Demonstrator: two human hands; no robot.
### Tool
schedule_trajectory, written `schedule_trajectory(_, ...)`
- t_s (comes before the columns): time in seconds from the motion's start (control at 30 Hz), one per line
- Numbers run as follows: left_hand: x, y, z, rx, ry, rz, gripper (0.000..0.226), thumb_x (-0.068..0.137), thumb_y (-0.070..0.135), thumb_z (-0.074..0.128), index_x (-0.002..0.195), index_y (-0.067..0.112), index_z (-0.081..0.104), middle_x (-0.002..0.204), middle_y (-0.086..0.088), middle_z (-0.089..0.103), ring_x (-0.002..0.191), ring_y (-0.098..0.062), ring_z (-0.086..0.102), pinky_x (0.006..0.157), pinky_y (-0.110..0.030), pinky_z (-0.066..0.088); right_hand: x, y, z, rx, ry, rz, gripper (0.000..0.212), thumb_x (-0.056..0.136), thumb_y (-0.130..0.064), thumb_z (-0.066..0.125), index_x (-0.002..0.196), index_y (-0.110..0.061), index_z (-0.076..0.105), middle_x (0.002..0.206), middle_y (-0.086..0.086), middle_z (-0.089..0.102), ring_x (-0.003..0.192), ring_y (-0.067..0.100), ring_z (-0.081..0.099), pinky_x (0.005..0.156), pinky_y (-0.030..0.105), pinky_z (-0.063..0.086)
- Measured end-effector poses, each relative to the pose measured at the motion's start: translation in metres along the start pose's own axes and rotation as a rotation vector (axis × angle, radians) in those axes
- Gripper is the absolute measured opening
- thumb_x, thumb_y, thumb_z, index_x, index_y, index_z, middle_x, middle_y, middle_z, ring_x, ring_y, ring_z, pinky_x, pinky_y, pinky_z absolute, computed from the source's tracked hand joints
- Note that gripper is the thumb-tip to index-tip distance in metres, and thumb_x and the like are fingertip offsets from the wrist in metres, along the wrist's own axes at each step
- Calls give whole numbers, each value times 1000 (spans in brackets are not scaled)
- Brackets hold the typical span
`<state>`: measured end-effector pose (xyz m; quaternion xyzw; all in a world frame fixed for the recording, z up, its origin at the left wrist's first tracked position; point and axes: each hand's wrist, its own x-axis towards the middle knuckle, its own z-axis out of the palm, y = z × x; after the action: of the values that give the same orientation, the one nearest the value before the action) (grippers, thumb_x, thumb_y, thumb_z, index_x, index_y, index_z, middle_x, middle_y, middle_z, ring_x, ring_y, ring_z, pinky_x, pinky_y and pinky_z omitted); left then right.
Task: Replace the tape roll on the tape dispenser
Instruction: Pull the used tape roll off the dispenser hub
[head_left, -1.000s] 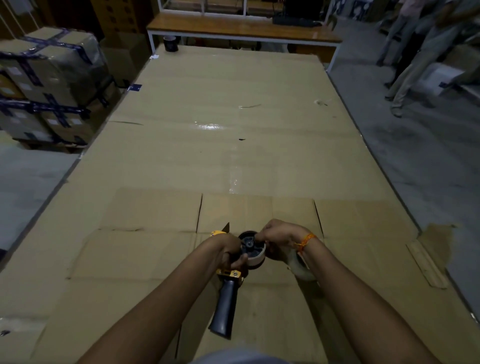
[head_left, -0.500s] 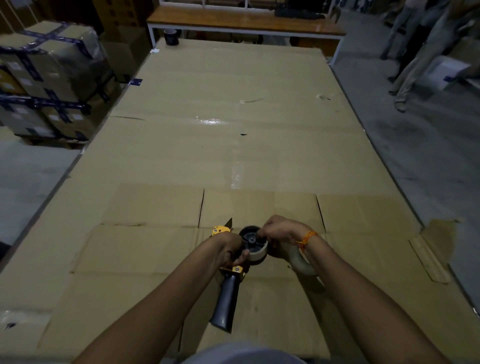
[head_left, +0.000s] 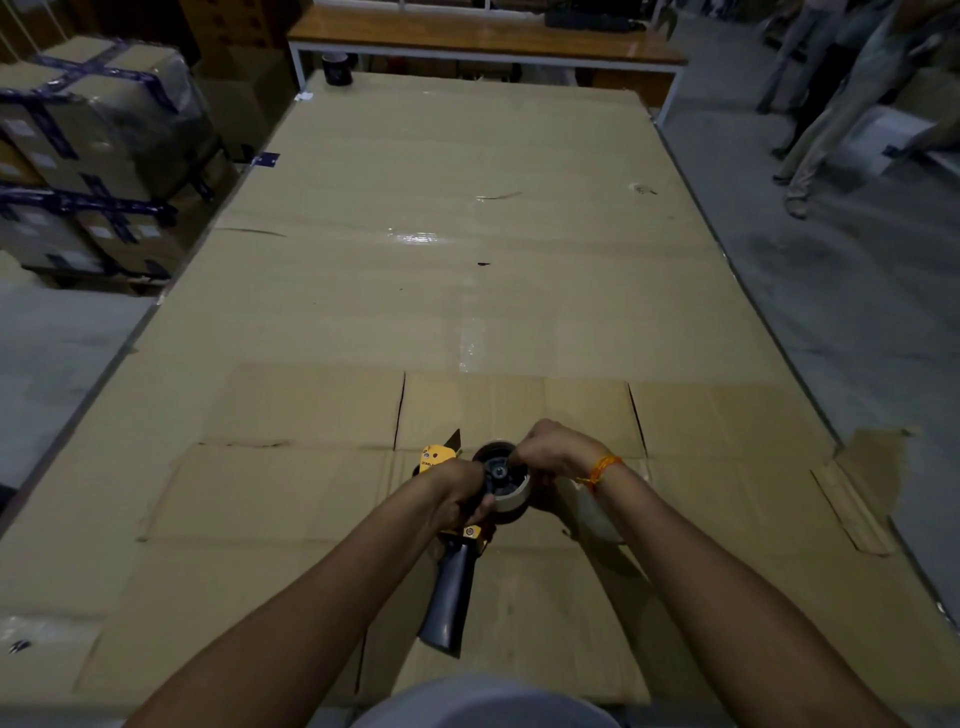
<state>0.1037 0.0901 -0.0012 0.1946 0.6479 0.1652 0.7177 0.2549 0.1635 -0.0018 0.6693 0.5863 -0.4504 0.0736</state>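
You have only the head view, worn on your head and angled forward and down along your forearms. Your left hand (head_left: 457, 488) and right hand (head_left: 553, 449) sit near, low in the centre. The wide lens takes in the cardboard-covered table (head_left: 467, 270) out to the far bench (head_left: 483, 39), with floor on both sides.

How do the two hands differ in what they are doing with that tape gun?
The left hand is wrapped around the tape dispenser at its yellow body, above the dark handle; the right hand reaches to the roll on the hub, fingers at its edge. The right wrist wears an orange thread; the left wrist is bare. Both hands work over the cardboard-covered table, close together.
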Motion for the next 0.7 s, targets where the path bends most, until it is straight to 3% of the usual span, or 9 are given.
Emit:
schedule_trajectory(0.27, 10, -2, -3, 17, 4, -6, 24, 111, 21, 40, 112, 7, 60, 72, -6, 64, 30, -5, 51, 29, -13, 41, -6, -5, 1, 6, 39, 16, 27, 89, -19, 72, 105, 2, 74, 89, 12, 74, 64, 21, 63, 50, 26, 48)
schedule_trajectory(0.5, 17, -4, -4, -33, 60, 33, 32, 112, 20, 37, 130, 5, 58, 74, -6, 60, 40, -7, 49, 30, -14, 40, -9, -15, 3, -28, 99, -6, 23, 89, -17, 72, 103, 2, 73, 89, 13, 72, 65, 21, 64, 47, 26, 48)
schedule_trajectory(0.7, 14, -5, -1, -104, 103, 62, 30, 111, 14, 37, 128, 3, 59, 73, -8, 59, 48, -10, 49, 31, -13, 40, -12, -27, 1, -97, 133, -29, 22, 90, -16, 70, 103, 1, 72, 91, 14, 68, 76, 26, 67, 53, 28, 51)
